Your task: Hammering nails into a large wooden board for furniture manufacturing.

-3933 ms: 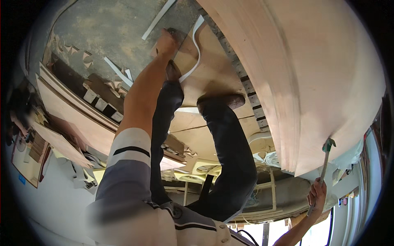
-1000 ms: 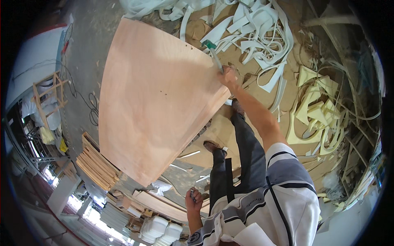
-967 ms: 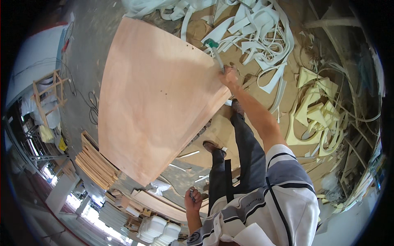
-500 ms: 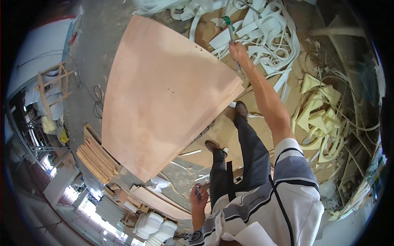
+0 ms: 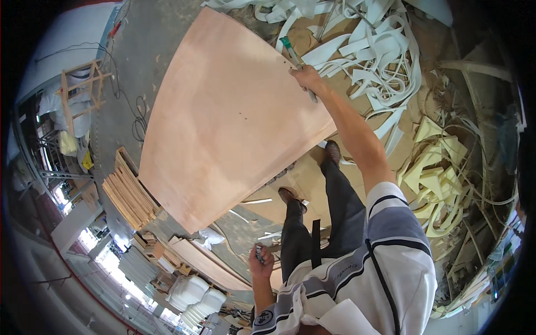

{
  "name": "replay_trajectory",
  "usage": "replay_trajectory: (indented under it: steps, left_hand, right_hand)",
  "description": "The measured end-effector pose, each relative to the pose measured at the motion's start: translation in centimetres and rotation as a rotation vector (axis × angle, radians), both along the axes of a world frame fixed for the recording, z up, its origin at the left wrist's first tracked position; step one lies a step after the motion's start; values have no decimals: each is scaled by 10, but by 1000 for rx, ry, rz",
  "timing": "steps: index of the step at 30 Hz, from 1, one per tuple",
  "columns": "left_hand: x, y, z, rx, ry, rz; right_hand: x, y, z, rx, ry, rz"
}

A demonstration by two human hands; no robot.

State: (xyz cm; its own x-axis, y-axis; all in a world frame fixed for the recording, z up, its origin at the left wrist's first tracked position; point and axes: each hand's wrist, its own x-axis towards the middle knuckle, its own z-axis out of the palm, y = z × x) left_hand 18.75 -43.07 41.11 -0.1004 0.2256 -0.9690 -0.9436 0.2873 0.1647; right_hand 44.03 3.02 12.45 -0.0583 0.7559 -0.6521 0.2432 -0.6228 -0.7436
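Note:
A stack of thin, fan-shaped plywood sheets (image 5: 223,123) with one curved side lies in front of me. My right hand (image 5: 306,78) is closed around a slim grey-handled tool (image 5: 292,54) with a green end. It is over the sheets' right edge; whether the tool touches the wood I cannot tell. A few small dark marks dot the top sheet near that hand and around its middle. Low by my left leg, my left hand (image 5: 261,262) is closed on a small dark and silvery object (image 5: 259,254), too small to name.
White foam strips (image 5: 385,61) lie heaped beyond my right hand, with pale yellow foam scraps (image 5: 441,167) to the right. On the left are stacked wood strips (image 5: 128,192), a wooden frame (image 5: 81,95) and a black cable (image 5: 139,120). My shoes stand near the sheets' edge.
My right hand has moved left with the tool, from beside the white strips to over the sheets' edge. The left hand still grips its object. The whole view has shifted slightly.

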Motion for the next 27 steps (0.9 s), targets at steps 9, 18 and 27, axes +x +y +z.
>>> replay_trajectory:
  steps: [9, 18, 27]
  left_hand:
    - [-3, 142, 45, 275, 124, -210]
    - [-29, 322, 88, 562, 74, -412]
    - [-38, 512, -34, 587, 117, -779]
  right_hand:
    - [103, -28, 78, -236, 489, -438]
    - [109, -19, -20, -464, 302, 38]
    - [135, -36, -15, -462, 159, -424]
